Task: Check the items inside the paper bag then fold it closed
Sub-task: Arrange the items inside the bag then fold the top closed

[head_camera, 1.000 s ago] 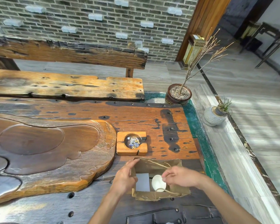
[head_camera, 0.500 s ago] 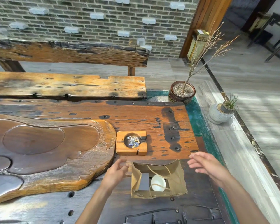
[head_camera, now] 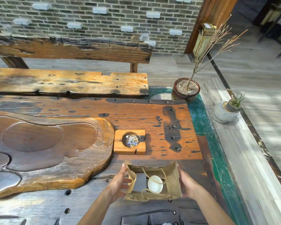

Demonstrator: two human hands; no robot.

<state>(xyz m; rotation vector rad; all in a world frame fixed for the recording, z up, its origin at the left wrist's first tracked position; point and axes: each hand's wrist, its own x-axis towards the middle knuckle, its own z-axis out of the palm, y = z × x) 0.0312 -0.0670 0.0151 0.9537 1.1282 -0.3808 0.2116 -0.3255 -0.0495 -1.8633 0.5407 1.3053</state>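
A brown paper bag [head_camera: 173,177] stands open on the wooden table near its front edge, its twine handles drooping over the mouth. Inside lie a white cup [head_camera: 154,184] and a grey flat item [head_camera: 140,181] beside it on the left. My left hand [head_camera: 118,182] is at the bag's left side with fingers spread, touching or almost touching the paper. On the opposite side my right hand [head_camera: 186,184] is against the right wall of the bag, fingers extended. Neither hand clearly grips the bag.
A wooden ashtray [head_camera: 130,142] sits just beyond the bag. A large carved tea tray [head_camera: 55,153] fills the table's left. A bench [head_camera: 68,83] lies behind. A potted dry branch [head_camera: 186,91] and a small stone pot [head_camera: 225,112] stand at the right.
My right hand left the bag's inside, swung out to the right, then came back to the bag's right side. My left hand drew back, then returned to the left side.
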